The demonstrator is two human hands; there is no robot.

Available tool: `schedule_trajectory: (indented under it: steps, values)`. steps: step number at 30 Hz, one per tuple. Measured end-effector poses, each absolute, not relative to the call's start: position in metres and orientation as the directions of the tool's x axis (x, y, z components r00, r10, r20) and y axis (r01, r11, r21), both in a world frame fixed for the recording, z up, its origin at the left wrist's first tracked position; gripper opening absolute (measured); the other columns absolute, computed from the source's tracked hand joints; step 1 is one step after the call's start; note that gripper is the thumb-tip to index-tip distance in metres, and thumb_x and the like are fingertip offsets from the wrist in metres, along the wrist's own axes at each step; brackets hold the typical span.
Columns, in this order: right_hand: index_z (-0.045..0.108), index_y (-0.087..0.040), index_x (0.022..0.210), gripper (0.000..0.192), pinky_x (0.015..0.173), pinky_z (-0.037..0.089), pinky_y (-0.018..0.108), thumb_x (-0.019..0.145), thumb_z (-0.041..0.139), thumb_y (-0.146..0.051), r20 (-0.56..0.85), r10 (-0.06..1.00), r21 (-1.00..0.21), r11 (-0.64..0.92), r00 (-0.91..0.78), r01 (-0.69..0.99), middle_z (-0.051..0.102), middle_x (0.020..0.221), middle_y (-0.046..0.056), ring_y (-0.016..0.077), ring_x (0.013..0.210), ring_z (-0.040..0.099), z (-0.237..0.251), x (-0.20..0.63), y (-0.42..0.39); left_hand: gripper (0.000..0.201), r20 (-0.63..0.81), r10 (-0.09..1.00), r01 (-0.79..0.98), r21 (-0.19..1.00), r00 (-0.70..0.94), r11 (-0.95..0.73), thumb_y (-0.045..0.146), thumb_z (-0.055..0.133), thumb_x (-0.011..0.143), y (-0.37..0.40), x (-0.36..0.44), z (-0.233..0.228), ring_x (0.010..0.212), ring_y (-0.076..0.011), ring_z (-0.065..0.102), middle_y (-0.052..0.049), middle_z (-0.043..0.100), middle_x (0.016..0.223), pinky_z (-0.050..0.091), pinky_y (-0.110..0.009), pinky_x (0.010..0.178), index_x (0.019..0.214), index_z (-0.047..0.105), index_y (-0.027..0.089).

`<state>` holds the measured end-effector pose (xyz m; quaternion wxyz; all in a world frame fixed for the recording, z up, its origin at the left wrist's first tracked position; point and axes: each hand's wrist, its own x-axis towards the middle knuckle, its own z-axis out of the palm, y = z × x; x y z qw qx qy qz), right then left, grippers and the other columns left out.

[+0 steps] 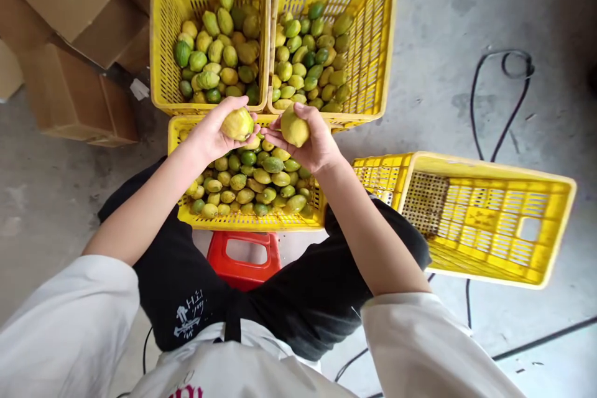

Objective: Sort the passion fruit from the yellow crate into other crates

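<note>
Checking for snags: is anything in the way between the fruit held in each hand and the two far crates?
Nothing visible. The left hand holds one fruit, the right hand another, both just short of the open far-left crate and far-right crate.

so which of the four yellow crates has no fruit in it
The yellow crate on the right, tipped on its side on the floor, with its bare mesh bottom showing. The two crates ahead and the one under the hands all hold green-yellow fruit.

Yellow plastic crates (pixel 489 224), matt cardboard boxes (pixel 79 0)
</note>
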<state>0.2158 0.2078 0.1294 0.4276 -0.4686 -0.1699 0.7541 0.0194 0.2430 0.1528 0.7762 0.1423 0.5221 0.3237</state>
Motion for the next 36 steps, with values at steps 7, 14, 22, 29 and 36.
schedule_trajectory:
  steps: [7, 14, 22, 29, 36]
  values:
    - [0.063, -0.028, 0.106, 0.022, 0.086, 0.072, 0.033, 0.100, 0.068, -0.049, -0.541, 0.818, -0.667, -0.558, -0.195, -0.494, 0.075, 0.112, 0.002, 0.0200, 0.103, 0.078, 0.130, 0.207, 0.212, 0.038, -0.752, 0.605, -0.407, 0.483, 0.261, 0.775, 0.055, 0.069, 0.096, 0.240, 0.019, 0.166, 0.079, -0.0248, 0.080, -0.008, 0.077, 0.077, 0.068, -0.034, 0.072, 0.098, 0.069, 0.017]
    - [0.061, -0.028, 0.104, 0.032, 0.100, 0.069, 0.048, 0.091, 0.061, -0.057, -0.450, 0.860, -0.665, -0.502, -0.240, -0.552, 0.078, 0.123, 0.006, 0.0303, 0.130, 0.070, 0.141, 0.207, 0.215, 0.022, -0.662, 0.698, -0.349, 0.609, 0.271, 0.713, 0.030, 0.054, 0.103, 0.243, 0.017, 0.170, 0.091, -0.0219, 0.083, -0.006, 0.080, 0.090, 0.067, -0.036, 0.085, 0.091, 0.067, 0.018]
    - [0.063, -0.030, 0.099, 0.032, 0.100, 0.068, 0.030, 0.077, 0.083, -0.040, -0.454, 0.858, -0.559, -0.484, -0.240, -0.673, 0.071, 0.086, -0.003, 0.0189, 0.091, 0.073, 0.133, 0.202, 0.214, 0.031, -0.661, 0.704, -0.394, 0.592, 0.262, 0.703, 0.049, 0.081, 0.090, 0.244, 0.014, 0.158, 0.099, -0.0235, 0.080, -0.005, 0.078, 0.083, 0.067, -0.029, 0.081, 0.085, 0.065, 0.024]
    - [0.057, -0.032, 0.106, 0.031, 0.079, 0.071, 0.033, 0.088, 0.077, -0.047, -0.468, 0.813, -0.609, -0.580, -0.345, -0.541, 0.073, 0.106, 0.000, 0.0223, 0.101, 0.075, 0.125, 0.188, 0.213, 0.021, -0.673, 0.683, -0.411, 0.559, 0.284, 0.720, 0.040, 0.076, 0.092, 0.232, 0.025, 0.153, 0.081, -0.0148, 0.076, 0.002, 0.072, 0.076, 0.059, -0.023, 0.067, 0.089, 0.065, 0.022]
    - [0.064, -0.027, 0.098, 0.021, 0.099, 0.065, 0.028, 0.100, 0.052, -0.044, -0.445, 0.851, -0.546, -0.503, -0.277, -0.670, 0.077, 0.100, 0.000, 0.0171, 0.106, 0.075, 0.162, 0.200, 0.216, 0.034, -0.607, 0.752, -0.472, 0.600, 0.256, 0.646, 0.055, 0.067, 0.100, 0.240, 0.019, 0.169, 0.101, -0.0200, 0.078, -0.004, 0.075, 0.087, 0.065, -0.025, 0.081, 0.092, 0.065, 0.022]
